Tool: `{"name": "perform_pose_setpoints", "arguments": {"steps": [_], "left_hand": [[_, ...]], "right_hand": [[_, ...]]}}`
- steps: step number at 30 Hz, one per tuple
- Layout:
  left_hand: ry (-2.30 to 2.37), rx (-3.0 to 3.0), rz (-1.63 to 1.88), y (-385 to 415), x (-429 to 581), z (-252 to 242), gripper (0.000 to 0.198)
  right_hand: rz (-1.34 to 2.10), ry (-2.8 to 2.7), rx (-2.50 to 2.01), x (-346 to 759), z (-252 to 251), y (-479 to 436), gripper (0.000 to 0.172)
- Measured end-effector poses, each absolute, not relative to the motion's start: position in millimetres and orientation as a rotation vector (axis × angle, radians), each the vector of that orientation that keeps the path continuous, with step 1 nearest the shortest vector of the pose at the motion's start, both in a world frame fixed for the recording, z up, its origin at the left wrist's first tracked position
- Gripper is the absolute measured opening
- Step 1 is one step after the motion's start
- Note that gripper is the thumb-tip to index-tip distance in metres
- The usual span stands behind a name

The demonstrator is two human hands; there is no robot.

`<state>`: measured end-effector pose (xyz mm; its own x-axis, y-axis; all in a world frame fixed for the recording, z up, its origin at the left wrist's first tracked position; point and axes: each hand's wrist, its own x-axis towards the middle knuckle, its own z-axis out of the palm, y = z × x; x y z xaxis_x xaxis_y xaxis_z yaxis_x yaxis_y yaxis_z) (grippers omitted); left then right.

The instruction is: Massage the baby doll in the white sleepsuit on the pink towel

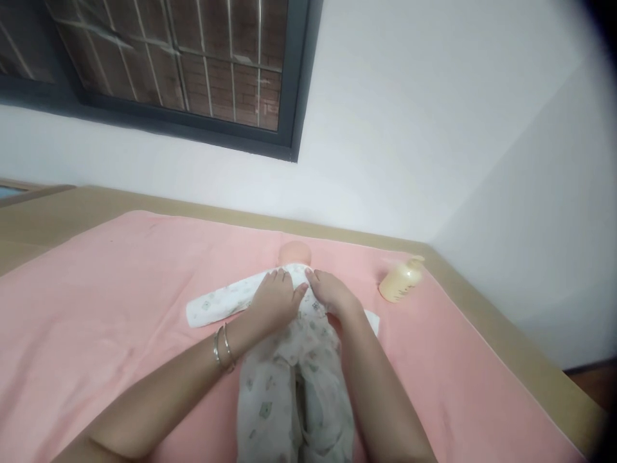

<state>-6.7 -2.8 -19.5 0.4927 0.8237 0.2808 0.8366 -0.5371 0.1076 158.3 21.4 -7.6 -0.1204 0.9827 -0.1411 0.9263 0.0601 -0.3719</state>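
One head view from close above the pink cloth (130, 321), forward and down, wall (409, 128) beyond.

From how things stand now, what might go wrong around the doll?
Both hands, the left and the right, are at the upper front of the patterned clothes; a hard tug might shift the doll's head and body on the pink sheet.
The bracelets on the left wrist sit close to the clothes and might snag them.
The bottle is off to the right; a wide sweep could knock it.
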Motion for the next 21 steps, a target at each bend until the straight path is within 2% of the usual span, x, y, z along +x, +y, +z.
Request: {"name": "perform_pose_setpoints", "arguments": {"steps": [6, 10, 17, 21], "left_hand": [[-2.029, -2.679, -0.505, 29.5, -17.3, -19.8, 0.057], [-1.950, -2.653, -0.471, 20.5, -16.5, -18.6, 0.052], [-1.889, -2.546, -0.374, 10.9, -9.6, -17.0, 0.048], [-2.121, -2.555, -0.408, 31.2, -15.1, -21.4, 0.064]], "right_hand": [[0.368, -2.442, -1.777, 139.1, 11.5, -11.0, 0.051], [0.333, -2.440, -1.809, 139.6, 10.0, -9.2, 0.045], [0.481, -2.120, -1.976, 156.6, -16.8, 31.1, 0.057], [0.539, -2.037, -1.987, 158.0, -31.2, 41.0, 0.065]]}}
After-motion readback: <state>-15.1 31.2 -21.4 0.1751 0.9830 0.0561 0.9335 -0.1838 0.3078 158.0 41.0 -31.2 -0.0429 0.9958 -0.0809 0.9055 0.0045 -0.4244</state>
